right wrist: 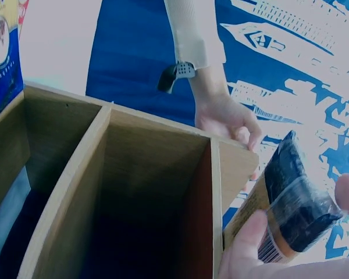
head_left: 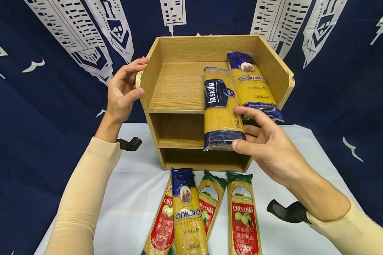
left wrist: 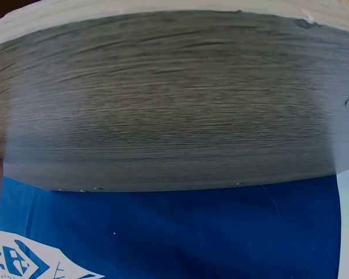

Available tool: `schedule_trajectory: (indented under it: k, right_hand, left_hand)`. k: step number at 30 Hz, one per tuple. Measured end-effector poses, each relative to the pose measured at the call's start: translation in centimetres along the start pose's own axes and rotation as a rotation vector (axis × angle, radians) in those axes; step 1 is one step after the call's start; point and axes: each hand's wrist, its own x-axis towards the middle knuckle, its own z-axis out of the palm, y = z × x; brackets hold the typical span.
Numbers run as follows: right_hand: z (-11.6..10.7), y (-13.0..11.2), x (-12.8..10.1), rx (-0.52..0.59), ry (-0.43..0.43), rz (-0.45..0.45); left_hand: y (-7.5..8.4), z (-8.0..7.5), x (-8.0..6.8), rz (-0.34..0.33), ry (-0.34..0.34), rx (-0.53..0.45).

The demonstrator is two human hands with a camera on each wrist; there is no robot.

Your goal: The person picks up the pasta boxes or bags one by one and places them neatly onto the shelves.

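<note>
Head view: left hand (head_left: 124,90) gripped wooden shelf (head_left: 178,88) left wall; right hand (head_left: 268,147) pinched la sicilia spaghetti pack (head_left: 221,109) lower end (beside ankara pack (head_left: 250,83)) on top tier. Placing step; next, probably push deeper.

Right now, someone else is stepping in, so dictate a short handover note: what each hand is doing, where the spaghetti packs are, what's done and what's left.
Left hand: steadies the wooden shelf unit at its upper left side panel, fingers curled over the edge.
Right hand: holds the lower end of the la sicilia spaghetti pack, which lies on the top shelf and overhangs its front edge.
Done: one ankara spaghetti pack already lies on the top shelf, right of the la sicilia pack.
Left: on the white table, a second ankara pack and three Olivoila packs lie in front of the unit. The two lower shelves look empty.
</note>
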Motion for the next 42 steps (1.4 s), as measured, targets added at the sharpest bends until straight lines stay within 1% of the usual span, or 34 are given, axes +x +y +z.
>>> schedule_trajectory:
  k: [3, 6, 10, 13, 16, 19, 23, 28, 33, 42]
  right_hand:
    - [0.1, 0.2, -0.6, 0.009, -0.041, 0.013]
    - [0.3, 0.4, -1.2, 0.004, -0.067, -0.003]
    - [0.7, 0.6, -1.7, -0.008, -0.080, -0.018]
    - [1.2, 0.7, -1.6, -0.019, -0.076, -0.026]
    - [1.7, 1.0, -1.2, -0.037, -0.054, -0.033]
    - [2.0, 1.2, -0.8, -0.089, -0.006, -0.043]
    - [2.2, 1.5, -0.5, -0.156, 0.058, -0.071]
    - [2.1, 1.8, -0.4, -0.155, 0.106, -0.120]
    - [1.9, 1.9, 0.2, -0.151, 0.141, -0.158]
    - [1.4, 2.2, 1.7, -0.144, 0.152, -0.180]
  left_hand:
    - [0.0, 0.0, 0.0, 0.002, -0.001, -0.001]
    - [0.0, 0.1, 0.0, -0.001, -0.001, -0.003]
    - [0.1, 0.2, -0.1, 0.002, 0.001, -0.009]
    - [0.2, 0.1, -0.1, 0.000, 0.004, -0.017]
    - [0.2, 0.0, -0.3, -0.013, 0.003, -0.013]
    - [0.2, 0.0, -0.4, -0.022, 0.000, -0.007]
    - [0.1, 0.0, -0.4, -0.010, -0.003, -0.008]
    - [0.2, 0.1, -0.1, 0.005, -0.007, -0.002]
    - [0.2, 0.2, -0.1, -0.002, -0.005, -0.009]
    - [0.2, 0.1, -0.2, -0.006, -0.001, -0.005]
